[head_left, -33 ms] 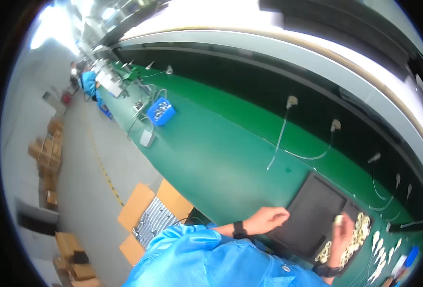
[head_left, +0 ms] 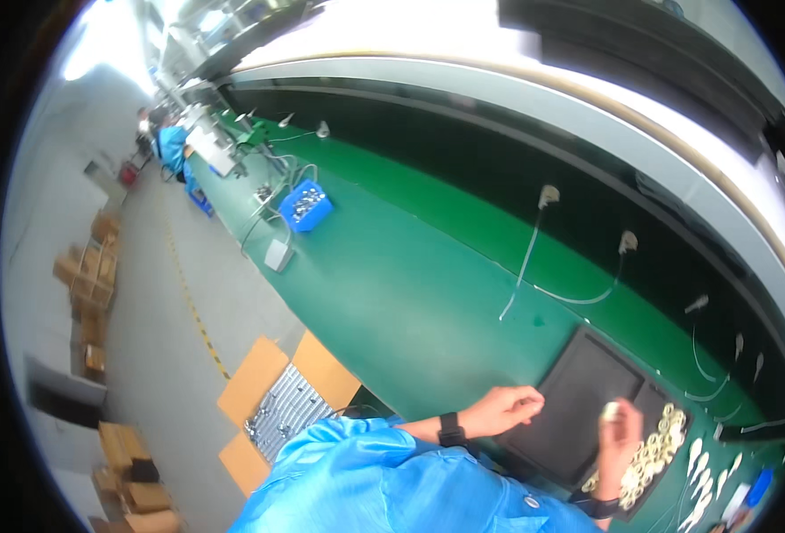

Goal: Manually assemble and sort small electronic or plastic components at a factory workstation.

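Note:
My right hand (head_left: 619,442) is raised over the right part of a black tray (head_left: 579,355), fingers closed on a small cream-coloured ring (head_left: 610,410) at its fingertips. Just below and beside that hand, many similar cream rings (head_left: 654,457) lie heaped in the tray's right-hand compartment. My left hand (head_left: 503,410) hovers at the tray's left edge. Its fingers are curled and pressed together, and whatever may be between them is hidden. The tray's wide left compartment is bare black in its visible part.
White cabled plugs (head_left: 701,484) lie right of the tray, near a blue object (head_left: 759,487). Farther left on the green bench (head_left: 392,266) stand a blue bin of metal parts (head_left: 306,206) and a white box (head_left: 278,255). An open carton (head_left: 255,386) of metal parts stands beside the bench.
My right hand has moved left, carrying the cream ring toward the tray's wide compartment. My left hand has shifted slightly to the right. The whole view has tilted a little.

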`<action>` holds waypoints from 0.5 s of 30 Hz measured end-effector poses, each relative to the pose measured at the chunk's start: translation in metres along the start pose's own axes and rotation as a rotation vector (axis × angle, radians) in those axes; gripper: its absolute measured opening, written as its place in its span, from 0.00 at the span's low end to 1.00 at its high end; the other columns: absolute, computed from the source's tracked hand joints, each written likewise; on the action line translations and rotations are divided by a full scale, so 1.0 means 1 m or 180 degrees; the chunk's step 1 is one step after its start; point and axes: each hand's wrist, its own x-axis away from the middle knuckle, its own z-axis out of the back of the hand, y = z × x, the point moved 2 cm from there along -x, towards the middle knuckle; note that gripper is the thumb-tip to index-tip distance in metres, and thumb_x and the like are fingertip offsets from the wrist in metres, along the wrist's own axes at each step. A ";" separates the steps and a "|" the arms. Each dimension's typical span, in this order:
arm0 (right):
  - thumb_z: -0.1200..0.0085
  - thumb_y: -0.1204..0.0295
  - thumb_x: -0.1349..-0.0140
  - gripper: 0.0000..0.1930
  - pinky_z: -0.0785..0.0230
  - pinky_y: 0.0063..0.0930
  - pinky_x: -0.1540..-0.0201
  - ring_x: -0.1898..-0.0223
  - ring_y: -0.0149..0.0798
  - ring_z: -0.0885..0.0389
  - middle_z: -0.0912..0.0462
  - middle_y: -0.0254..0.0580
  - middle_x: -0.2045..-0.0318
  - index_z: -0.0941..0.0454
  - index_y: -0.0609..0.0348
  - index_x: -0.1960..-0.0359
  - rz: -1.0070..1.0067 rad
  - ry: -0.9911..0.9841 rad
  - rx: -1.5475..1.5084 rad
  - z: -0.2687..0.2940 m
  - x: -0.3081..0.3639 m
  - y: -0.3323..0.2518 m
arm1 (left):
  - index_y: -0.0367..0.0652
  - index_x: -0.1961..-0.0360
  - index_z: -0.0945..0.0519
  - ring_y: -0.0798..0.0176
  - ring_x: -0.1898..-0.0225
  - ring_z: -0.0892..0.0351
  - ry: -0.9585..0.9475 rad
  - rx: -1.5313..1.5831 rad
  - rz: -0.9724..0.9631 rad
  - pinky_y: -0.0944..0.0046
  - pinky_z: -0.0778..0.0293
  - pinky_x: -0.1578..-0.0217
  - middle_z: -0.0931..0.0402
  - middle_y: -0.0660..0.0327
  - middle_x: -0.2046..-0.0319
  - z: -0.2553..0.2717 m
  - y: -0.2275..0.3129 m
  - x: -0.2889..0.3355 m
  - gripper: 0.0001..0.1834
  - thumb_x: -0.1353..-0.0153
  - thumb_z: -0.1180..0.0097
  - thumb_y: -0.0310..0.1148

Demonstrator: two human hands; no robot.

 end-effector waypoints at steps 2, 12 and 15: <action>0.44 0.84 0.47 0.15 0.30 0.18 0.62 0.64 0.25 0.25 0.27 0.36 0.61 0.28 0.62 0.57 -0.0068 -0.0558 -0.0448 -0.054 0.001 -0.008 | 0.38 0.49 0.28 0.65 0.60 0.20 0.0026 0.0157 0.0273 0.65 0.24 0.60 0.23 0.55 0.57 0.001 0.015 -0.006 0.18 0.33 0.53 0.39; 0.42 0.74 0.46 0.17 0.30 0.29 0.65 0.68 0.38 0.24 0.24 0.45 0.68 0.28 0.64 0.54 0.0233 -0.1452 0.0217 -0.207 -0.005 0.041 | 0.35 0.43 0.34 0.43 0.36 0.44 0.3252 -0.3527 0.0110 0.45 0.44 0.40 0.42 0.42 0.38 0.143 -0.068 0.010 0.26 0.39 0.51 0.39; 0.44 0.73 0.44 0.16 0.31 0.31 0.67 0.70 0.41 0.24 0.25 0.45 0.70 0.27 0.63 0.54 0.0473 -0.1347 0.0458 -0.219 -0.009 0.034 | 0.38 0.38 0.39 0.44 0.33 0.51 0.3487 -0.3863 0.0649 0.41 0.51 0.37 0.49 0.45 0.34 0.177 -0.098 0.024 0.30 0.38 0.53 0.40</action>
